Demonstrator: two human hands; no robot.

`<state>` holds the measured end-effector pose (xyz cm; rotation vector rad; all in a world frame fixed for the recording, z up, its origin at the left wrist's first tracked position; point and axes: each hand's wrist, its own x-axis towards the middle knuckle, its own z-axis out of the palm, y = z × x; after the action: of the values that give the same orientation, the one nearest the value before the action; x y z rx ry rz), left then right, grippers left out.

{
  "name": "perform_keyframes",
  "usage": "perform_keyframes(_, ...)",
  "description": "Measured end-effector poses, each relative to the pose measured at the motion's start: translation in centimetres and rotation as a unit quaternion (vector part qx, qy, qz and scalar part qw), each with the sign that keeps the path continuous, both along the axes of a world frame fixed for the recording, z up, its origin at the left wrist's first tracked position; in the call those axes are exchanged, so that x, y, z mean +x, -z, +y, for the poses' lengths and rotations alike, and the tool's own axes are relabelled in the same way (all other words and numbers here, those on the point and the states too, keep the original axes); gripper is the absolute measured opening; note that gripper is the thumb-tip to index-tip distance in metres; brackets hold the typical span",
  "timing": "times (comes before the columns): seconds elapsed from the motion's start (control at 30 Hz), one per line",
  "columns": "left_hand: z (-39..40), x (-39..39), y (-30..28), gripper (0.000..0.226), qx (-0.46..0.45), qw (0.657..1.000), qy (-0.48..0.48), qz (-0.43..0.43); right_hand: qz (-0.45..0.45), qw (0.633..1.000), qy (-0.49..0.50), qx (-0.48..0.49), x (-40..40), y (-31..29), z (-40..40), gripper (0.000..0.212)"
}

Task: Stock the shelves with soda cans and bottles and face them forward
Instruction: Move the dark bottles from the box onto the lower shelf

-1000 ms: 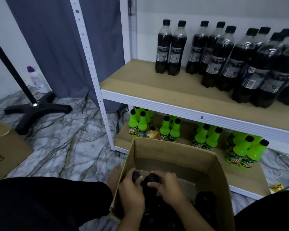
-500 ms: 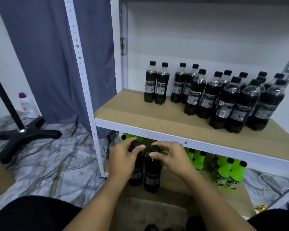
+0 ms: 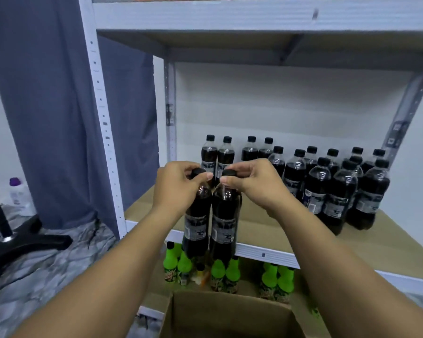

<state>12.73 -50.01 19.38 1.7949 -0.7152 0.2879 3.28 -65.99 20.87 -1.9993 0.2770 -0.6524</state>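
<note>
The left hand (image 3: 178,189) pinches the ribbed black cap of one glossy dark plastic bottle (image 3: 197,220); the right hand (image 3: 253,184) pinches another bottle (image 3: 224,225), both raised before the brown board shelf (image 3: 261,223).

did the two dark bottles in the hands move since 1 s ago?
Yes. The two held bottles rose out of the cardboard box, now hanging in front of the middle shelf's edge, each hand's grip at a cap.

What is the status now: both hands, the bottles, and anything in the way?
Left hand grips left bottle by its cap; right hand grips right bottle likewise. Both hang at the middle shelf edge, not set down. Shelf's front left bare.
</note>
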Motion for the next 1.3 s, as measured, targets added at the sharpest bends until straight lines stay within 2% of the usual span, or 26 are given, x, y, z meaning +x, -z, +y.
perform_keyframes(0.03,-0.4,0.3,-0.6,0.010,0.000,1.000,0.000,-0.004,-0.002,1.000,0.003,0.000,0.2,-0.7,-0.3,0.035)
perform_keyframes(0.1,-1.5,1.1,-1.5,0.031,0.004,1.000,-0.008,-0.013,-0.001,1.000,0.006,-0.001,0.6,-1.6,-0.9,0.029)
perform_keyframes(0.17,-2.6,1.8,-1.9,0.039,-0.002,1.000,-0.008,-0.011,0.000,1.000,0.013,0.002,1.0,-2.0,-1.8,0.020)
perform_keyframes(0.27,-4.4,2.8,-2.1,0.039,-0.004,1.000,0.000,0.004,0.006,1.000,0.025,0.011,1.5,-1.9,-3.1,0.027)
perform_keyframes(0.5,-7.9,4.7,-0.8,0.041,0.003,0.999,0.025,0.032,0.005,0.999,0.052,0.015,2.2,-0.5,-5.6,0.030)
perform_keyframes(0.67,-8.7,5.0,0.3,0.044,-0.014,0.999,0.029,0.036,-0.008,0.997,0.072,-0.026,2.4,0.0,-6.4,0.034)
perform_keyframes(0.8,-8.6,5.0,0.7,0.051,-0.028,0.998,0.046,0.030,-0.047,0.992,0.113,-0.043,2.2,1.3,-5.8,0.049)
perform_keyframes(0.93,-8.0,4.2,2.8,0.068,-0.068,0.992,0.095,0.044,-0.116,0.986,0.122,0.017,1.5,4.9,-4.6,0.086)
perform_keyframes(1.07,-6.4,3.7,7.5,0.082,-0.095,0.983,0.122,0.096,-0.049,0.987,0.151,-0.003,0.4,10.2,-4.1,0.100)
perform_keyframes(1.13,-5.7,3.4,10.1,0.073,-0.071,0.982,0.130,0.114,-0.008,0.988,0.152,-0.006,0.0,12.4,-4.0,0.090)
perform_keyframes(1.23,-5.5,3.2,13.2,0.061,-0.047,0.983,0.125,0.124,0.006,0.986,0.167,-0.010,0.0,14.4,-4.3,0.067)
perform_keyframes(1.3,-5.8,3.8,14.4,0.060,-0.050,0.985,0.116,0.121,0.007,0.986,0.168,-0.020,0.4,14.8,-4.6,0.067)
